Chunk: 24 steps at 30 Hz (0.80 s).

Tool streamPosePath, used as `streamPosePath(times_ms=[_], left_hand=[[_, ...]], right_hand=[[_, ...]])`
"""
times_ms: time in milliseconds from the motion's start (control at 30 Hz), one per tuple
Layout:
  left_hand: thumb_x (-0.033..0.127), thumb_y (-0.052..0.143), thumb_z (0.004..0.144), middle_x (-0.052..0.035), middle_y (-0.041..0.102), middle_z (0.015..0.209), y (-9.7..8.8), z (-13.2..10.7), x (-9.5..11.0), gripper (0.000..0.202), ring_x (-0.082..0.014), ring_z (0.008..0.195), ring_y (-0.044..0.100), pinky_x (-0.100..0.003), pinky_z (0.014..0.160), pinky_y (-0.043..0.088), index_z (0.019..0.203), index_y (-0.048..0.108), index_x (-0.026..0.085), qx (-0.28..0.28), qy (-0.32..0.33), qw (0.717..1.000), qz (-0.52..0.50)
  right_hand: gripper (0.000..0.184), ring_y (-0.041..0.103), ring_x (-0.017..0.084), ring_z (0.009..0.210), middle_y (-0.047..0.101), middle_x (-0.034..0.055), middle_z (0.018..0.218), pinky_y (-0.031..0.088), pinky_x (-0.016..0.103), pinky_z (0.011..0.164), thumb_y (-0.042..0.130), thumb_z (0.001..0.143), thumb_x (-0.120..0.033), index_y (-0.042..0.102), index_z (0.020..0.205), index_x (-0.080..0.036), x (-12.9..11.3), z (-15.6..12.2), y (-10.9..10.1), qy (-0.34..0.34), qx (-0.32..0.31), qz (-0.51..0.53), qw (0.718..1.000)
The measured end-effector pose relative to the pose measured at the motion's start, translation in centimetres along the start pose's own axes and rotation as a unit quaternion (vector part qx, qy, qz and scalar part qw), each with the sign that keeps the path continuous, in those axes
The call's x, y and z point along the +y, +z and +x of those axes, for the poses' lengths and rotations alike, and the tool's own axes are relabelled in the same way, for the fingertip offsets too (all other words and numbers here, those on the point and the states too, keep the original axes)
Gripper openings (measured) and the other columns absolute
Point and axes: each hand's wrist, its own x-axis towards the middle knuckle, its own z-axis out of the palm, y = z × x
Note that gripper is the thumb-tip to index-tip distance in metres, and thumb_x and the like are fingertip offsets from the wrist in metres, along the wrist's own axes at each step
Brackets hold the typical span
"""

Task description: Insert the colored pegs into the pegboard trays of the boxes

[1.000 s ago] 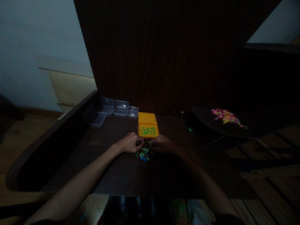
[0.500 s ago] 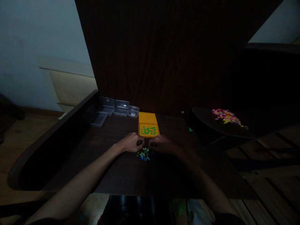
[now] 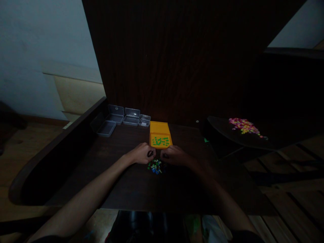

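Observation:
My left hand [image 3: 140,154] and my right hand [image 3: 173,155] rest on the dark wooden table [image 3: 126,189], fingers curled, fingertips almost meeting. Between and just below them lies a small pile of mixed coloured beads [image 3: 156,166]. Whether either pinch holds a bead is too dark to see. Right behind the hands stands an open orange box [image 3: 159,135] with several green pieces in its near half.
Three clear plastic boxes [image 3: 121,118] with lids up sit at the table's back left. A heap of pink and yellow beads [image 3: 243,125] lies on a dark surface to the right. A dark wooden panel rises behind the table.
My right hand has crept slightly left toward the left hand; otherwise the scene is almost still.

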Motion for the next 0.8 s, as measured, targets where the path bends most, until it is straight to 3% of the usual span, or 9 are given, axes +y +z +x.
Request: streamPosePath(times_ms=[300,800], left_hand=[[0.014,0.055,0.072,0.0017,0.060,0.058,0.0,0.0,0.0,0.013,-0.0091,0.050,0.050,-0.019,0.051,0.032,0.075,0.067,0.016,0.001,-0.002,1.000,0.006],[0.012,0.055,0.069,0.0029,0.057,0.057,-0.2,-0.1,0.2,0.014,-0.0090,0.050,0.050,-0.018,0.050,0.033,0.076,0.066,0.017,-0.002,-0.016,1.000,-0.006]], right_hand=[[0.019,0.059,0.013,0.070,0.070,0.0036,0.079,0.032,0.022,0.062,0.055,0.087,-0.024,0.072,0.091,-0.019,2.6,1.7,-1.1,0.071,0.096,0.021,0.993],[0.022,0.066,0.017,0.081,0.074,0.0051,0.093,0.038,0.022,0.064,0.054,0.086,-0.024,0.073,0.097,-0.021,3.6,3.9,-1.3,0.063,0.046,0.011,0.997]])
